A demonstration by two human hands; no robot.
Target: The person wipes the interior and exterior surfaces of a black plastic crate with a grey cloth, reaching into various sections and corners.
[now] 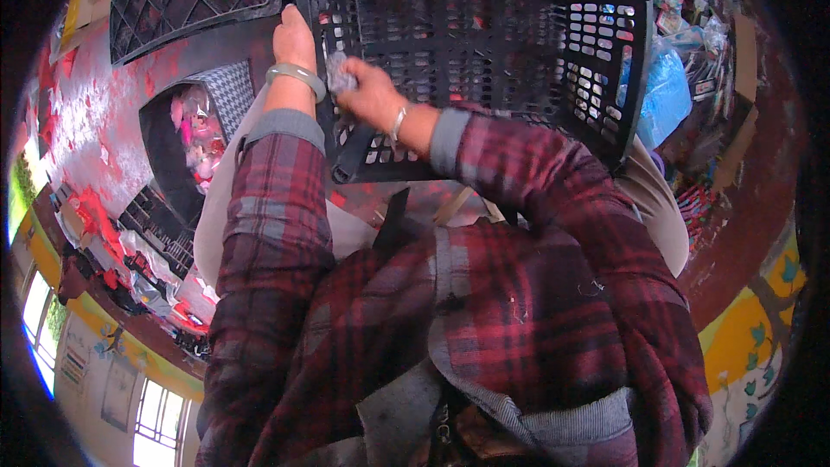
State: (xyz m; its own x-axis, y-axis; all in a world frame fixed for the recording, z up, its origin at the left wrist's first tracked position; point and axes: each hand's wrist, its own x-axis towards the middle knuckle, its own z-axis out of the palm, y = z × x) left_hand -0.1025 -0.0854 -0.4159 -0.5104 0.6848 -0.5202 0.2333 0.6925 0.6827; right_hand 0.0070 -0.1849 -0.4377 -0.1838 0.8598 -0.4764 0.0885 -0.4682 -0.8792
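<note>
Black plastic crate (pixel 484 60) sits tilted on my lap, open side toward me. Left hand (pixel 294 35) grips its left rim, fingers curled shut on the edge. Right hand (pixel 372 95) is just right of it, inside the crate, fingers pinched on a small clear wrapper (pixel 341 75). Blue bag (pixel 664 91) lies far right.

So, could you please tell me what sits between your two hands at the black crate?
In the head view, the crate's near corner edge runs between the left hand and the right hand, which clutches a small crinkled clear wrapper.
</note>
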